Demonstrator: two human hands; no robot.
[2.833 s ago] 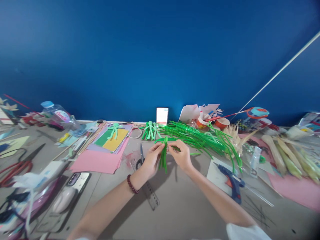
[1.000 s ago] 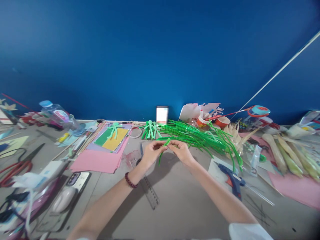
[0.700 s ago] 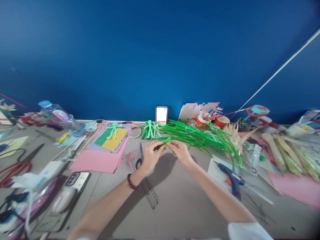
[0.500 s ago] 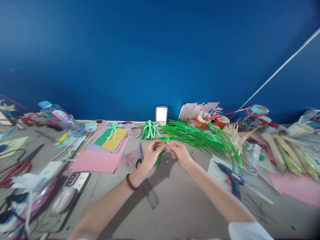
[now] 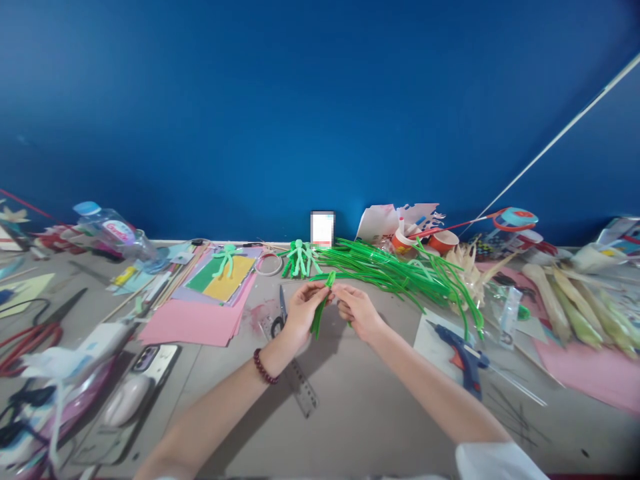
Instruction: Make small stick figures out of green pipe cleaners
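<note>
Green pipe cleaners [image 5: 317, 320], bent together at the top with their ends hanging down, are pinched in my left hand [image 5: 302, 311]. My right hand [image 5: 359, 311] meets it at the fingertips, closed on a pipe cleaner strand; a short green end shows below those fingers. Just beyond the hands stand light green pipe cleaner figures [image 5: 299, 257]. A large pile of loose green pipe cleaners [image 5: 385, 263] spreads behind and to the right. Under my left wrist lie a clear ruler [image 5: 303, 390] and dark-handled scissors [image 5: 283, 307].
Pink paper [image 5: 193, 323] and coloured sheets lie left, with another green figure [image 5: 227, 260] on them. A phone [image 5: 163, 360], a mouse [image 5: 129, 400] and red-handled scissors [image 5: 30, 340] are further left. At right are a blue glue gun [image 5: 463, 357] and corn husks [image 5: 575, 300].
Both hands stay together with the pipe cleaners and have shifted very slightly left. The green end by my right hand now hangs below its fingers instead of pointing out to the right.
</note>
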